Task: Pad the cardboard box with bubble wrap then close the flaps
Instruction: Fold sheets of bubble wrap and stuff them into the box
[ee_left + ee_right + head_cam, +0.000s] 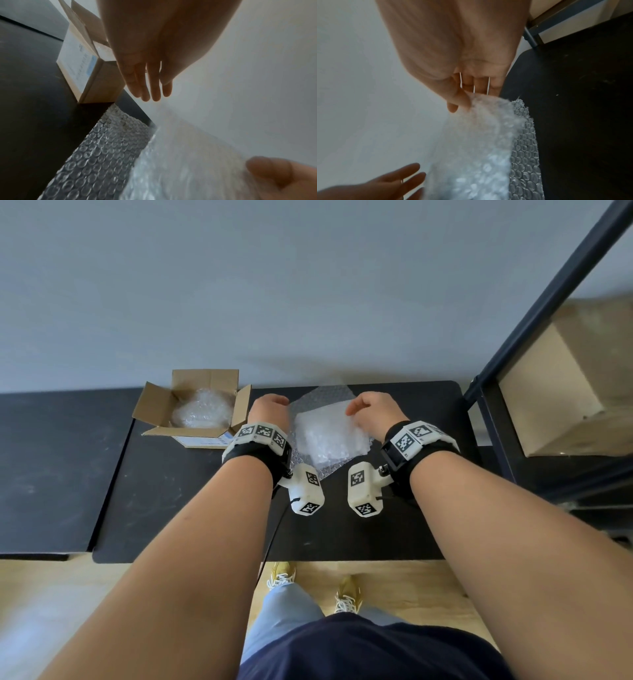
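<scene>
An open cardboard box (pixel 156 405) stands at the back left of the black table (pixel 191 501), flaps up, with bubble wrap (pixel 200 409) inside. A loose sheet of bubble wrap (pixel 329 436) is lifted off a second sheet (pixel 320 398) lying flat on the table. My right hand (pixel 371 409) pinches the lifted sheet's far edge between thumb and fingers (pixel 458 100). My left hand (pixel 269 405) hovers beside the sheet's left edge with its fingers (pixel 149 88) straight, holding nothing. The box (pixel 80 67) is just left of that hand.
A dark metal shelf frame (pixel 486 405) stands at the right with a large cardboard box (pixel 555 392) on it. A grey wall runs behind the table. A second dark table (pixel 51 474) adjoins on the left.
</scene>
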### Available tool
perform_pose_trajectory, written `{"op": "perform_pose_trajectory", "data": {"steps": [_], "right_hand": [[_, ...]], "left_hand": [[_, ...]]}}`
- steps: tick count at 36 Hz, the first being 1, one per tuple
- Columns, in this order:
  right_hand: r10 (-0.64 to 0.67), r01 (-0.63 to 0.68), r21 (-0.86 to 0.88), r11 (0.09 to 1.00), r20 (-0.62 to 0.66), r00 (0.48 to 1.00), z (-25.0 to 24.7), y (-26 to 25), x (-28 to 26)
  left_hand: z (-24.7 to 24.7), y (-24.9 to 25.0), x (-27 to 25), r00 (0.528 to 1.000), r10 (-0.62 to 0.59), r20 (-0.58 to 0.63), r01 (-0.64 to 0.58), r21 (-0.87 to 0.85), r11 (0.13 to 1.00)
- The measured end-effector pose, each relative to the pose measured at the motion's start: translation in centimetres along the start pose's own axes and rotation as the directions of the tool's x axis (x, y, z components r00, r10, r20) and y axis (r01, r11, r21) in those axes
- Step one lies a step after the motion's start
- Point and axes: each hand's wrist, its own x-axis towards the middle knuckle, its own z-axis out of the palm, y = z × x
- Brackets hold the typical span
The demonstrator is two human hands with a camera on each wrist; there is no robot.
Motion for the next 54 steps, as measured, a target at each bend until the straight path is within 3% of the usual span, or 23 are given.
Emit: {"op": "perform_pose_trajectory", "data": {"steps": [2, 5, 8, 11, 16, 19, 21, 24, 27, 31, 35, 40, 45, 50, 54], "right_hand": [[-0.047, 0.047, -0.042, 0.998, -0.005, 0.999, 0.0, 0.1, 0.1], [-0.075, 0.077, -0.078, 0.994, 0.026, 0.997, 0.0, -0.1, -0.1], [-0.101, 0.105, -0.087, 0.991, 0.042, 0.994, 0.0, -0.7, -0.5], [-0.117, 0.120, -0.060, 0.991, 0.054, 0.992, -0.1, -1.0, -0.9], [-0.110, 0.110, 0.029, 0.994, 0.023, 0.994, -0.6, -1.0, -0.3], [0.006, -0.002, 0.147, 0.989, -0.028, 1.000, -0.8, -0.7, 0.1], [0.083, -0.082, 0.209, 0.975, 0.003, 0.997, -0.9, -0.4, 0.2], [0.115, -0.126, 0.161, 0.979, 0.074, 0.991, -0.8, 0.2, 0.5], [0.072, -0.089, 0.154, 0.984, 0.109, 0.991, -0.6, 0.0, 0.4], [0.022, -0.022, 0.193, 0.981, 0.000, 1.000, -0.5, -0.2, 0.3], [-0.007, 0.010, 0.201, 0.979, -0.015, 1.000, -0.4, -0.4, 0.3], [-0.006, 0.006, 0.244, 0.970, -0.002, 1.000, -0.3, -0.6, 0.6], [-0.043, 0.047, 0.221, 0.974, -0.024, 0.999, -0.3, -0.9, 0.4], [-0.111, 0.115, 0.063, 0.991, -0.058, 0.992, 0.0, -1.2, 0.2], [-0.181, 0.177, -0.061, 0.982, -0.060, 0.982, 0.8, -1.5, 0.2]], "left_hand": [[0.0, 0.3, -0.1, 0.999, 0.047, 0.005, -0.047, 0.032, 0.998], [0.7, 0.8, -0.6, 0.981, 0.109, 0.161, -0.122, 0.069, 0.990], [1.4, 1.3, -1.2, 0.941, 0.112, 0.319, -0.158, 0.122, 0.980], [1.9, 1.3, -1.5, 0.923, 0.081, 0.375, -0.163, 0.192, 0.968], [2.3, 1.0, -1.4, 0.939, 0.050, 0.340, -0.123, 0.197, 0.973], [2.2, 1.3, -1.1, 0.969, 0.000, 0.248, -0.050, 0.198, 0.979], [2.0, 1.3, -0.7, 0.973, -0.035, 0.227, 0.006, 0.127, 0.992], [1.6, 1.3, -0.2, 0.971, -0.060, 0.230, 0.078, -0.071, 0.994], [1.8, 0.8, 0.5, 0.967, -0.093, 0.236, 0.138, -0.180, 0.974], [2.0, 0.9, 0.4, 0.961, -0.103, 0.258, 0.173, -0.267, 0.948], [2.0, 1.1, -0.2, 0.949, -0.107, 0.295, 0.213, -0.354, 0.911], [1.6, 1.6, -0.7, 0.917, -0.151, 0.368, 0.282, -0.336, 0.898], [1.0, 1.7, -1.5, 0.898, -0.206, 0.389, 0.374, -0.428, 0.823], [0.9, 1.6, -1.3, 0.905, -0.198, 0.376, 0.380, -0.504, 0.775], [0.7, 1.7, -1.2, 0.915, -0.164, 0.368, 0.327, -0.443, 0.835]]}}
